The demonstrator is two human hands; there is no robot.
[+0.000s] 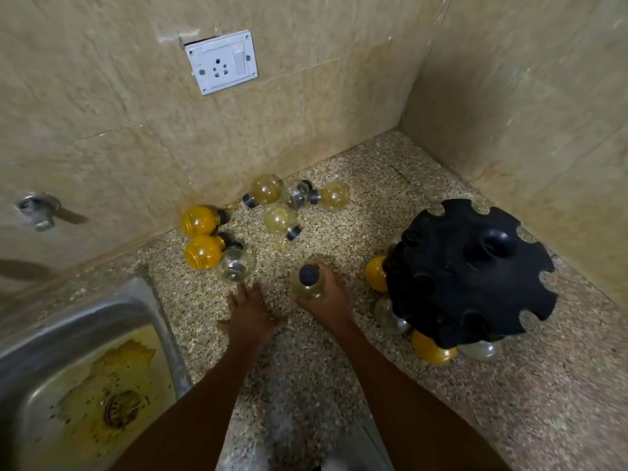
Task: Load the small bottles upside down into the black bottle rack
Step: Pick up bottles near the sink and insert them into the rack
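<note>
The black rack (470,271) is carrying about four bottles (431,348) around its lower edge, upper slots sitting empty. The right hand (326,297) is gripping a pale bottle (307,283), cap up; the left hand (249,317) is reaching, fingers spread and empty, toward a clear bottle (234,265). Seven are lying loose on the counter (390,185).

Counter (339,385): sink (40,334) lay left; rack (469,273) stood right; loose bottles (272,212) lay behind, near the wall (136,130).
</note>
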